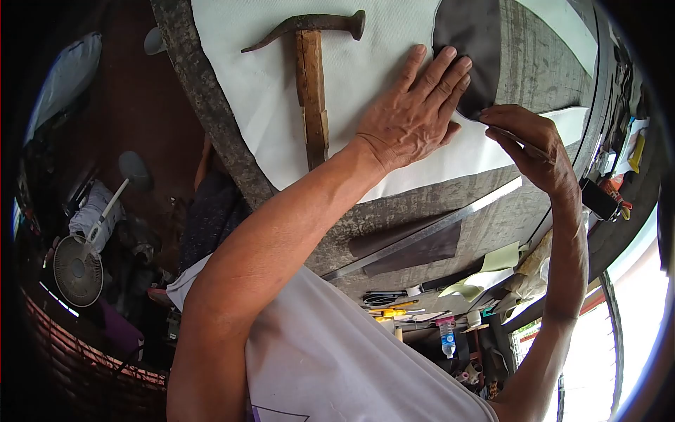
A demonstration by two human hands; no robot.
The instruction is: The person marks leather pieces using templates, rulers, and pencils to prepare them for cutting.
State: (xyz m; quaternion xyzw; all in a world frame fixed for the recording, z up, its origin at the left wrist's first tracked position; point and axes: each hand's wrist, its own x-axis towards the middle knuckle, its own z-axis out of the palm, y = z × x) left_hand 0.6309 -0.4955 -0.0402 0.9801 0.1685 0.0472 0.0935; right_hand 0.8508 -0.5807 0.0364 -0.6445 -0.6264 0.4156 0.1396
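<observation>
My left hand (415, 112) lies flat with fingers spread, its fingertips on a dark, smooth piece of leather-like material (478, 42). That piece rests on a white leather-like sheet (253, 91), which partly covers a worn grey work surface. My right hand (531, 144) is pinched at the lower tip of the dark piece, around a thin pen-like tool; the fingers hide most of it. A hammer (310, 84) with a rough wooden handle and a curved metal head lies on the white sheet, left of my left hand.
A metal ruler (422, 235) lies across another dark piece (443, 250) near my body. Yellow-handled tools (394, 309), pale green paper (492, 264) and a small bottle (447, 337) sit by the near edge. A fan (77, 271) stands on the floor at left.
</observation>
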